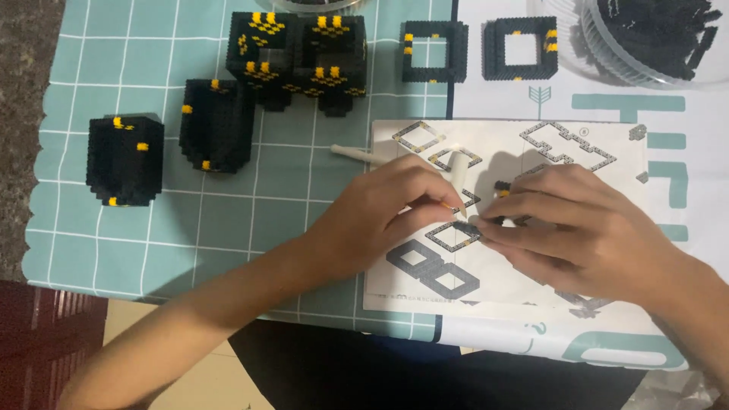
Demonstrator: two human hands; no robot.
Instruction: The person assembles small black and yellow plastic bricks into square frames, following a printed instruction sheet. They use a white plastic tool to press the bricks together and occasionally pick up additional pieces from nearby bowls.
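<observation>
My left hand [380, 216] rests on a white instruction sheet [486, 266] printed with grey block diagrams and pinches a thin cream-coloured stick tool [459, 176]. My right hand [577, 220] sits just to its right, fingers closed around a small black-and-yellow brick piece [501, 188], mostly hidden. The fingertips of both hands meet over the piece near the middle of the sheet.
Several black block towers with yellow studs stand on the teal grid mat [228, 220]: one at the left [124, 159], one beside it [216, 125], a larger cluster behind [300, 57]. Two square black frames [434, 52] [521, 48] lie behind. A clear tub of black bricks [653, 34] sits at the back right.
</observation>
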